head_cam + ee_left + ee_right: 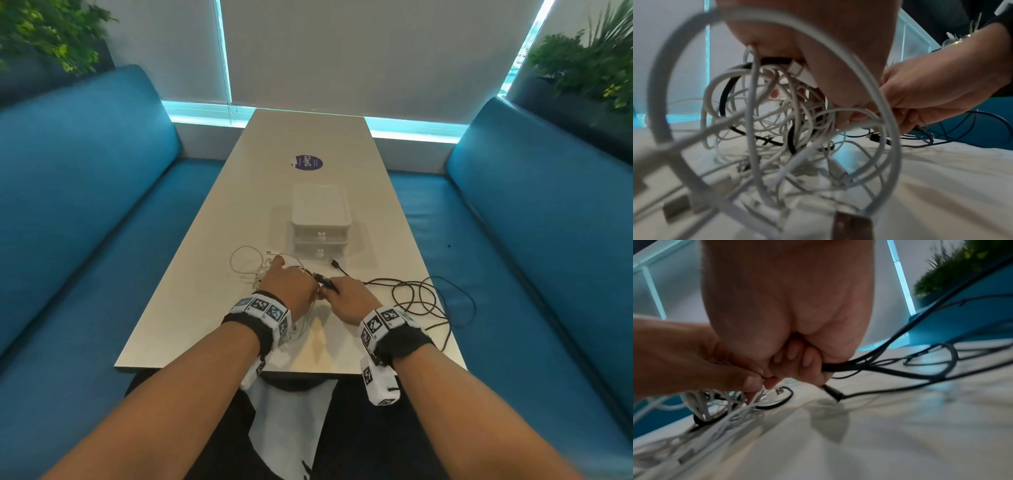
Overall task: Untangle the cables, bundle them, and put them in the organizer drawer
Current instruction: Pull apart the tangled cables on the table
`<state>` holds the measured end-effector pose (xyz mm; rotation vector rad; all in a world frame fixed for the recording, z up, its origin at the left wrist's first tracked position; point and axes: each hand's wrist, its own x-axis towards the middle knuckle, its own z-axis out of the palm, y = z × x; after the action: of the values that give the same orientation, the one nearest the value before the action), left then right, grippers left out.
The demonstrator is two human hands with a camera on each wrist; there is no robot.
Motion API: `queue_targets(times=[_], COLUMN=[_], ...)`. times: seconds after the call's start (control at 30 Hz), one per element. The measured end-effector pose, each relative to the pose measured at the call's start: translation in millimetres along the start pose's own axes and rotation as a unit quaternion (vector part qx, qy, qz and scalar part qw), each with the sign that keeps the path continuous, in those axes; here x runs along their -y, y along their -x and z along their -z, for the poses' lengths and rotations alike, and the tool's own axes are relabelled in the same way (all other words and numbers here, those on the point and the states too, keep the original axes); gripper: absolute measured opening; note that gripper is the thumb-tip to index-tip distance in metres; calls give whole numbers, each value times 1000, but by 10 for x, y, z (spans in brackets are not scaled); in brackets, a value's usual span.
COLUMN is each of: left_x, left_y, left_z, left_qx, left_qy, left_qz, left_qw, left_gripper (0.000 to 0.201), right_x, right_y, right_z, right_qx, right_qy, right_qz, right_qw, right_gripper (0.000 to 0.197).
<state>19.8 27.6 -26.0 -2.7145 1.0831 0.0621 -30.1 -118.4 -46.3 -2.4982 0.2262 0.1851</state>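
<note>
White table (pixel 191 301) with purple "ClayG" sticker (pixel 306 162) beyond drawer organizer (pixel 321 209)

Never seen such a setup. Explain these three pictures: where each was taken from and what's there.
No machine: a person works bare-handed, wearing cameras. The wide picture comes from the head, looking down at both arms; the other two come from each wrist, looking along the hands. On the pale table stands a white organizer, both drawers shut. The left hand grips a tangle of white cables; the right hand grips black cables that loop away to its right. Black strands also run through the white tangle.
</note>
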Motion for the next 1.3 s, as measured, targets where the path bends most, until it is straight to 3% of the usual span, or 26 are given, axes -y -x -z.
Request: queue_targets(times=[0.13, 0.3, 0.4, 0.47, 0.67, 0.8, 0.93, 1.03, 1.17, 1.3], left_x=[67, 75, 164, 208, -19, -139, -204, -143, -53, -63], left_y=[12, 61, 90, 90, 33, 54, 54, 42, 6, 7], left_z=[82, 153, 122, 116, 237, 337, 263, 176, 62, 88], left_qx=[26, 32, 62, 61, 81, 47, 45, 68, 48, 36], left_qy=[-20, 2, 16, 10, 5, -56, -66, -49, -42, -43], left_qz=[23, 25, 8, -3, 27, 35, 32, 30, 15, 2], left_qw=[999, 999, 998, 998, 996, 997, 996, 996, 998, 998], left_gripper=[13, 13, 47, 57, 52, 21, 22, 10, 25, 25], right_x=[-85, -257, -373, -422, -267, -290, -402, -513, -576, -414], right_y=[6, 30, 28, 27, 14, 61, 82, 96, 120, 131], right_z=[126, 337, 474, 512, 385, 356, 405, 431, 395, 320], right_qx=[-30, -31, -51, -58, -90, -93, -88, -100, -121, -127], right_qy=[5, 1, 11, 29, 82, 76, 55, 65, 108, 120], right_qz=[-21, -69, -107, -125, -128, -114, -116, -135, -167, -118], right_qw=[999, 997, 993, 990, 984, 986, 988, 984, 972, 977], right_gripper=[21, 22, 21, 22, 27, 25, 23, 23, 25, 28])
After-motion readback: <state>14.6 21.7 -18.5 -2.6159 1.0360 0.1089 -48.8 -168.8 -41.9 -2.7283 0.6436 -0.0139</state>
